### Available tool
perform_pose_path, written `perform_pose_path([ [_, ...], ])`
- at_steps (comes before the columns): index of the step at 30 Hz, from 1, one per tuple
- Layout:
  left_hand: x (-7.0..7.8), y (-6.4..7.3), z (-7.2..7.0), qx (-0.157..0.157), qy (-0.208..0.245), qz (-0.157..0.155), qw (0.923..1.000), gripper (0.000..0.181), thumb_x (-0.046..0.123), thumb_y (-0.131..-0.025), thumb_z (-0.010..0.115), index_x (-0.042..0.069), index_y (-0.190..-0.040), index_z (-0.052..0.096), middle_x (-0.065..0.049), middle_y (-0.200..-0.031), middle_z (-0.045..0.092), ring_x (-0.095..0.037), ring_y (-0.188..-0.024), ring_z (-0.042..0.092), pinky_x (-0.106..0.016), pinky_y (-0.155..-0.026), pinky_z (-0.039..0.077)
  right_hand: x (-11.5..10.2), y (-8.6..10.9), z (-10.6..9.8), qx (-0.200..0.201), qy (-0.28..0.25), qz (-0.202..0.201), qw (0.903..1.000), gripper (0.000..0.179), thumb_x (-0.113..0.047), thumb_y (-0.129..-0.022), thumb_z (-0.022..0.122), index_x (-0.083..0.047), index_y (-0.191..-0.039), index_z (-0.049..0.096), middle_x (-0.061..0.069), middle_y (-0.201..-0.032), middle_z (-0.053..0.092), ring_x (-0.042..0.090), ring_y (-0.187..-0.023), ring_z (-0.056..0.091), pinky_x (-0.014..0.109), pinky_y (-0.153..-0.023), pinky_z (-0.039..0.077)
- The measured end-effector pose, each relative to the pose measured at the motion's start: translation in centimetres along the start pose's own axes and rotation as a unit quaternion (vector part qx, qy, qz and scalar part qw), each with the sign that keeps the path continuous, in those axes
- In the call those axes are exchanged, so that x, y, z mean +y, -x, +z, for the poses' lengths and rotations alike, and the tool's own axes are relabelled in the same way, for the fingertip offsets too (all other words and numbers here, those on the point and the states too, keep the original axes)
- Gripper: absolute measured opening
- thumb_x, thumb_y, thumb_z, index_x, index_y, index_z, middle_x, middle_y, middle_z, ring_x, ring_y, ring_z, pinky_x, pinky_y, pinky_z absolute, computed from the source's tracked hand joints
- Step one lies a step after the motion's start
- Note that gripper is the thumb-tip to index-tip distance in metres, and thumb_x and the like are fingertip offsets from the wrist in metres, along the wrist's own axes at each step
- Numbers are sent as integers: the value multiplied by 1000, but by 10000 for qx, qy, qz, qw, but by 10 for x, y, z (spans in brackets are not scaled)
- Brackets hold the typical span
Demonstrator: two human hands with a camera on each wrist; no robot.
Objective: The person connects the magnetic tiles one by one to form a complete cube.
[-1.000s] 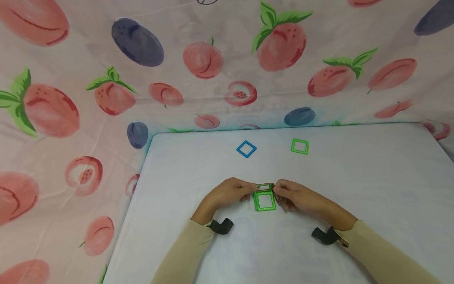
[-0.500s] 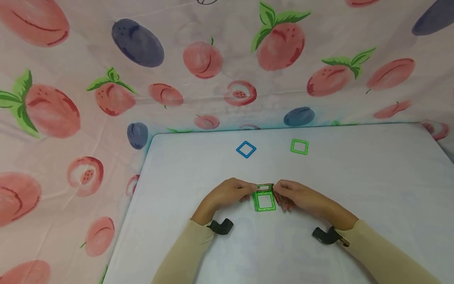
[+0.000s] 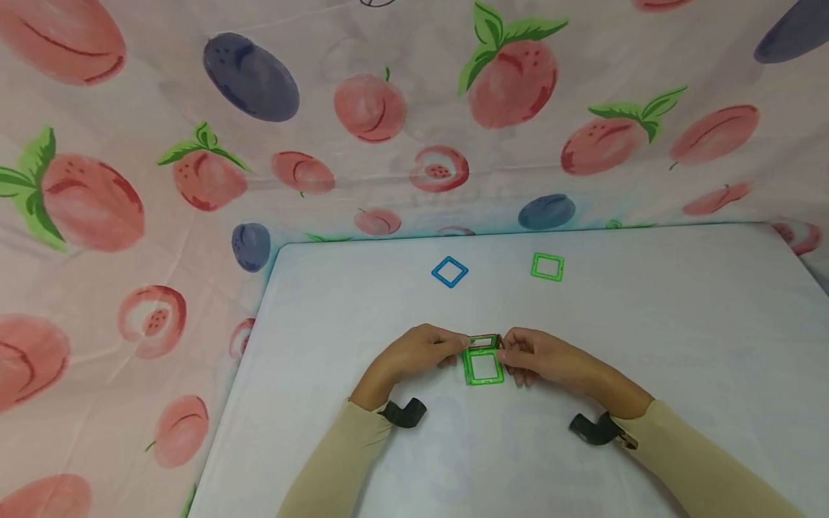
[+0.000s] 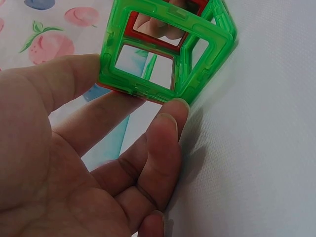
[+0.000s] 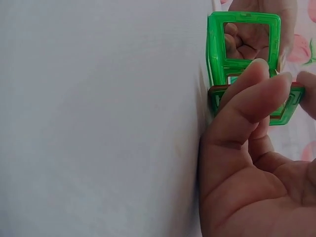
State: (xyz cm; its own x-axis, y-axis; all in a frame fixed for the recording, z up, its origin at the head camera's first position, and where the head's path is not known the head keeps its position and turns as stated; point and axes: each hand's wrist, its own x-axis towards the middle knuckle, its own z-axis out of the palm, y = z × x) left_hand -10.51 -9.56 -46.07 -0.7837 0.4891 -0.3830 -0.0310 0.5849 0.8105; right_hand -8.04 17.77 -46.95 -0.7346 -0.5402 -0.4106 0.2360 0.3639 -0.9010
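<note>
A small box of green and red magnetic tiles [image 3: 484, 383] stands on the white table between the two hands. Its green square frames and red frames meet at their edges, as the left wrist view shows. My left hand [image 3: 417, 352] pinches the left side, with thumb and index finger at the frame's edge and the other fingers curled below. On the right side, my right hand [image 3: 540, 352] holds a red-edged tile [image 5: 217, 90] between thumb and fingers. Part of that tile is hidden behind the fingers in the right wrist view.
A blue square tile [image 3: 450, 272] lies flat, turned like a diamond, near the back of the white table [image 3: 363, 288]. To its right lies a green square tile [image 3: 547, 267]. A fruit-print cloth [image 3: 369, 180] hangs behind and to the left.
My right thumb has shifted slightly toward the front, over the right edge of the green tile. The left hand and the tile box stay in place.
</note>
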Motion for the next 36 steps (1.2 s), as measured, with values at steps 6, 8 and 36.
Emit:
perform_pose_path([
  [6,1,0,1,-5,-31,-46,10000,32,51,-99,60,25,-104,79,3,-76,61,-10,-78,55,-29,-76,41,-1,1,-1,-51,64,-18,10000,33,-32,-103,62,0,-105,56,10,-87,60,21,-77,61,30,-69,53],
  [8,2,0,1,-1,-11,-42,10000,32,51,-99,60,25,-105,79,3,-76,61,-10,-78,55,-29,-75,41,-1,1,-2,-108,25,-49,9999,33,-31,-104,60,1,-106,56,11,-88,59,21,-77,60,30,-69,53],
  [36,7,2,0,11,42,-43,10000,34,49,-99,61,22,-110,79,2,-77,61,-10,-76,54,-29,-74,42,-6,2,-3,-439,-309,-107,9985,40,-32,-107,53,7,-116,58,11,-90,61,21,-81,60,28,-73,52],
])
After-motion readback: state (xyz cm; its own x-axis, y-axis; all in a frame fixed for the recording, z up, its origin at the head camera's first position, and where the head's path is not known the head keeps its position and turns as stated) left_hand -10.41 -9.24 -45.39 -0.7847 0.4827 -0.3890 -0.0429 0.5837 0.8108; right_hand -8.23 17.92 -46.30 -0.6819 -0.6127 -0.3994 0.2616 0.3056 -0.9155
